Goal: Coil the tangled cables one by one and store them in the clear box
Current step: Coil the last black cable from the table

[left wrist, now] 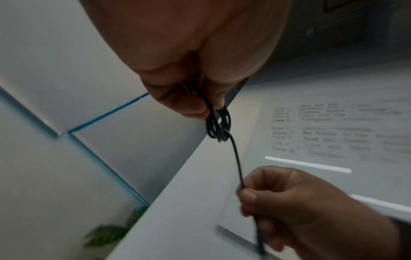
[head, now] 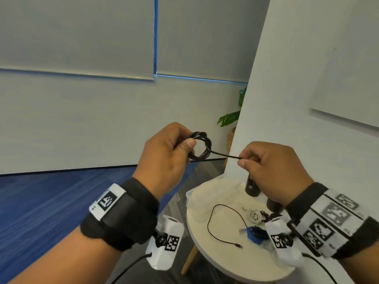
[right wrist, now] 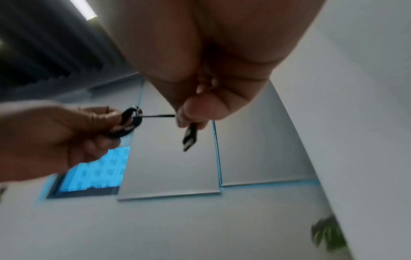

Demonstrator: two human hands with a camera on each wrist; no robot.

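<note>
Two sets of fingers are gripping one black cable in mid-air: the left hand is pinching the wound coil between thumb and curled fingers, and the right hand is pinching the free tail, which is running taut from the coil to its fingers. Past that pinch the plug end is hanging loose below the right hand.

Looking at the risks, the tail is appearing to pass through or around the coil, so a hard pull is likely tightening a knot rather than a neat wrap. If the left pinch is loosening, the springy loops are probably fanning out and undoing the coil. The dangling plug is also liable to catch on the loops during any tuck.

Below the hands, on the round tabletop, a thin black cable is lying uncoiled, with a white cable and a blue bundle just beside it. The clear box is showing only as a faint rim around them, so I cannot tell what is lying inside it; a coil dropped from this height is likely bouncing open or landing on the loose cable and tangling again
</note>
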